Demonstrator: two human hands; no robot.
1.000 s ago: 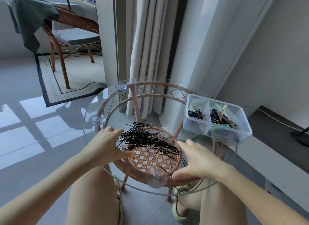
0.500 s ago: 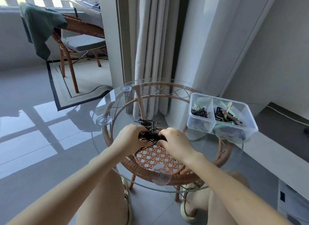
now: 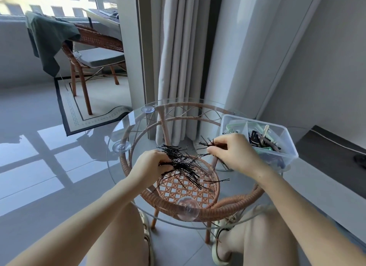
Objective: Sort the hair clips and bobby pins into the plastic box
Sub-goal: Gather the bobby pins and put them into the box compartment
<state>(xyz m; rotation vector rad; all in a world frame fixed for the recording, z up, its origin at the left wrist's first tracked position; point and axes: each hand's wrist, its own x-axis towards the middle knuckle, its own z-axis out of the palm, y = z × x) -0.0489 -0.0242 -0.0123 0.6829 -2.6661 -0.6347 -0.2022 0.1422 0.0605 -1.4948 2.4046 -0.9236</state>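
Note:
A pile of black bobby pins lies on the round glass table top. My left hand grips the left side of this pile. My right hand pinches a small bunch of bobby pins and holds it just left of the clear plastic box at the table's right side. The box's left compartment holds black bobby pins, partly hidden by my right hand. Its right compartment holds hair clips in black, green and beige.
The glass top rests on a rattan frame with a woven shelf below. Curtains hang behind the table. A rattan chair with a green cloth stands at the back left on a rug. My knees are under the table's near edge.
Both hands first gathered the pins at the middle. Since then my right hand has moved right toward the box with a small bunch, while my left hand stays on the pile.

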